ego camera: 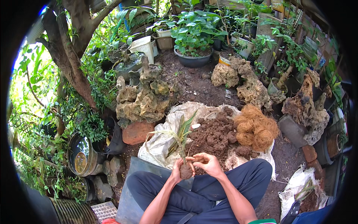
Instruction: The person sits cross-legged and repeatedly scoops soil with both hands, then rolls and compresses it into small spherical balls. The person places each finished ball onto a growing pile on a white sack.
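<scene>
A ball of brown soil (186, 171) sits around the base of a strappy-leaved plant (181, 137), whose long leaves rise away from me, some green and some pale and dry. My left hand (176, 170) cups this soil ball from the side, above my crossed legs. Close to the top of the ball, my right hand (209, 165) has its fingers bent toward the stem and the left fingertips. Whether it pinches anything there is too small to tell. Beyond both hands, a heap of moist brown soil (212, 134) lies on a white woven sack (159, 152).
Brown coconut fibre (256, 127) lies right of the soil. A red brick (137, 132) and porous rocks (148, 95) stand left; another rock (306, 106) stands right. Potted plants (193, 57) line the back. A smaller sack (298, 186) holding soil and leaves lies at lower right.
</scene>
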`<state>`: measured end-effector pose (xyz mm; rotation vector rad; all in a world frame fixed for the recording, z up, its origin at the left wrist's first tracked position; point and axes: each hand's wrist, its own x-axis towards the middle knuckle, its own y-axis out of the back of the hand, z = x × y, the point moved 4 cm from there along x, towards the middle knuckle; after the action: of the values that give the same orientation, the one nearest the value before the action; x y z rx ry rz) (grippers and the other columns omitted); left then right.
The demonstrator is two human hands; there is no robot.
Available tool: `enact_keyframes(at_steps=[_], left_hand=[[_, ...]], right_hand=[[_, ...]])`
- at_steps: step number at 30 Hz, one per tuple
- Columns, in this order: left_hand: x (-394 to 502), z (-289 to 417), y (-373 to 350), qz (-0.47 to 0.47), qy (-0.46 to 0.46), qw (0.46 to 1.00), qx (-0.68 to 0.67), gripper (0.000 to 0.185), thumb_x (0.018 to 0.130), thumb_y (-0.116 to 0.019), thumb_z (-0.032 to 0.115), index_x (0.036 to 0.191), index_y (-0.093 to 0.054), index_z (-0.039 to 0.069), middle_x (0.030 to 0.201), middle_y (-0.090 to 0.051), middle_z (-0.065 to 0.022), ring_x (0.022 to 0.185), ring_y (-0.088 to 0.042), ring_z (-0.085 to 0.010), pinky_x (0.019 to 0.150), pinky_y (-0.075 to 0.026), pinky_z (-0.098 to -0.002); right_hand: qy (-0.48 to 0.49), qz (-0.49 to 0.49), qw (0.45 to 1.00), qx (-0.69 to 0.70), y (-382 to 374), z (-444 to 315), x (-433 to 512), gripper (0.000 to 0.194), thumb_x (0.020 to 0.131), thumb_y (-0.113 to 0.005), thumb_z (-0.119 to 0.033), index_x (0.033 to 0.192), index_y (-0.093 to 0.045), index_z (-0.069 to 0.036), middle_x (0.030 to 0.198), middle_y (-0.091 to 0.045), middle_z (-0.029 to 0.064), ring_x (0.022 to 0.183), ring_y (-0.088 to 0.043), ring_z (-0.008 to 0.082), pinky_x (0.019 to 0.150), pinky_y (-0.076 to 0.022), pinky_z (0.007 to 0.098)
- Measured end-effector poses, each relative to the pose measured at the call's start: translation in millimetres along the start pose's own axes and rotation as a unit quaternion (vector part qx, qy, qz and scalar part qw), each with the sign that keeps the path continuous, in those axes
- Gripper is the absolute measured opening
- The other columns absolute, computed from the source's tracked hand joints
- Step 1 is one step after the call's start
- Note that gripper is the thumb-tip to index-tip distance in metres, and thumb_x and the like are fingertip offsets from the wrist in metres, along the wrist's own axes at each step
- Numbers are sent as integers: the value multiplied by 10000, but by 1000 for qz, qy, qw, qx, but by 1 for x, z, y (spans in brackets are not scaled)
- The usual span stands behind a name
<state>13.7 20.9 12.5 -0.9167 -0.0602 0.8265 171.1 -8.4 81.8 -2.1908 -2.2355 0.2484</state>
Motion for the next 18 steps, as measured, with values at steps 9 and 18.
enact_keyframes(at_steps=[9, 18], left_hand=[[0, -6, -7, 23, 29, 996, 79, 914, 858, -143, 781, 1385, -353, 64, 1208, -556, -158, 992, -628, -303, 761, -566, -483], [1, -13, -1, 34, 37, 996, 68, 678, 975, -224, 605, 1361, -393, 73, 1190, -571, -96, 966, -629, -213, 763, -559, -401]], right_hand=[[24, 15, 977, -209, -14, -17, -8, 238, 761, -770, -170, 915, -670, -19, 1041, -699, 60, 721, -667, 134, 620, -523, 295], [89, -40, 950, -298, -14, -10, -8, 205, 803, -717, -164, 985, -700, -71, 1070, -673, 93, 826, -675, 229, 720, -544, 316]])
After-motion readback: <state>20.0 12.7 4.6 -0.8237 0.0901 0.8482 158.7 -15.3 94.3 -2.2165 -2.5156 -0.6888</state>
